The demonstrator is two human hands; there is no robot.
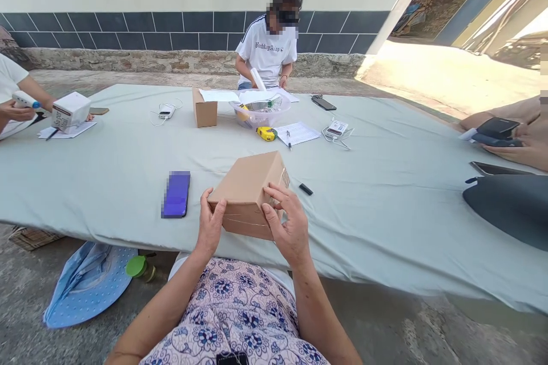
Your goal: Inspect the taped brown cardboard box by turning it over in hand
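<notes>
A closed brown cardboard box [250,179] is tilted between my two hands at the near edge of the table. My left hand [210,222] grips its left near corner, thumb on the front face and fingers round the side. On the right side my right hand [289,219] holds the box, fingers bent against the edge and the printed side panel. The underside of the box is hidden, so I cannot tell whether it rests on the cloth. A purple-screened phone [176,194] lies left of the box, and a small black cap-like piece [306,189] lies to its right.
Beyond the box are a yellow tape measure [266,133], a paper with a pen [298,132], a clear basin [261,118] and another cardboard box [204,111]. A person [269,45] sits opposite. Others sit at both sides. A dark bag-like thing [509,208] lies at right.
</notes>
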